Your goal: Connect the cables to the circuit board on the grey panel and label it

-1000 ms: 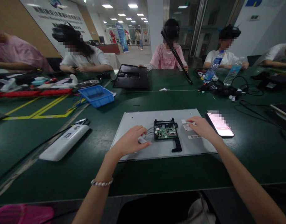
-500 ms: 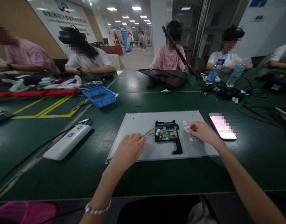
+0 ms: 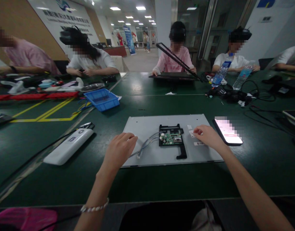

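Note:
A pale grey flat panel (image 3: 149, 123) lies on the table in front of me. Mounted on its middle is a green circuit board (image 3: 170, 139) in a black bracket (image 3: 182, 151). Thin grey cables (image 3: 147, 142) trail left from the board, and a small white plug shows at one end. My left hand (image 3: 122, 147) is over the panel's left edge with its fingers curled together; whatever they hold is hidden. My right hand (image 3: 206, 134) is on the panel's right side, thumb and forefinger pinched beside the white labels (image 3: 198, 143).
Left of the panel are a white power bank (image 3: 69, 145) with a cable and a blue tray (image 3: 102, 99). A phone (image 3: 228, 131) lies on the right. Bottles (image 3: 221, 72) and black cables stand farther back. Across the table a person (image 3: 175, 59) holds a dark frame.
My left hand has moved left, away from the board, and more of the cables now shows. My right hand has stayed nearly still. The person opposite has lowered a dark panel.

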### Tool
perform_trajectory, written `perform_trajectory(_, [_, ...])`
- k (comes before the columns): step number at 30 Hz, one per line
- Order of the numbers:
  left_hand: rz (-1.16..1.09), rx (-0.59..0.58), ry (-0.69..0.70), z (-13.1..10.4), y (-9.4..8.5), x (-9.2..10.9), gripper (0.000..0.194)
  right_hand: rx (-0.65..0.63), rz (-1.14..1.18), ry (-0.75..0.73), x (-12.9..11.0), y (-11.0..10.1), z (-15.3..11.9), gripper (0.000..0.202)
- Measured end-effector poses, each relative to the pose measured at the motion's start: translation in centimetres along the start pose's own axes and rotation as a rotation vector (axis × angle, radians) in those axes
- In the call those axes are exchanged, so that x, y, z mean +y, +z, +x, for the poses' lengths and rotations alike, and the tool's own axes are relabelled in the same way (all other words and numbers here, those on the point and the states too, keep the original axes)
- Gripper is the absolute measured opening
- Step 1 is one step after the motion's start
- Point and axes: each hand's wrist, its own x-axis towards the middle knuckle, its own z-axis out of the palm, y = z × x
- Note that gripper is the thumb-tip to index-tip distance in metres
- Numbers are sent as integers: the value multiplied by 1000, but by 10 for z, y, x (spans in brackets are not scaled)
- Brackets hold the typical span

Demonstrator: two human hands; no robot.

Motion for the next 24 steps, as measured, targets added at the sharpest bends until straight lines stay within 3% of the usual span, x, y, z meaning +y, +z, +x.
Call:
perform_trajectory(5, [-63, -89, -32, -5, 10, -7, 23, -1, -11, -15, -4, -1, -1, 18])
perform_trajectory(9, [-65, -115, -67, -2, 3, -2, 25, 31, -20, -37, -5, -2, 1, 19])
perform_trajectory(12, [-104, -99, -61, 15, -7, 10, 27, 79, -32, -85, -3, -4, 5, 19])
perform_trajectory(16, [-257, -58, 2, 55, -15, 36, 29, 63, -117, -177, 2, -3, 14, 25])
perform_trajectory(20, [-381, -81, 121, 88, -1, 60, 30, -9, -240, -214, 2, 0, 23, 23])
perform_trajectory(24, [-415, -90, 177, 92, 24, 70, 30, 7, -342, -249, -3, 3, 25, 25])
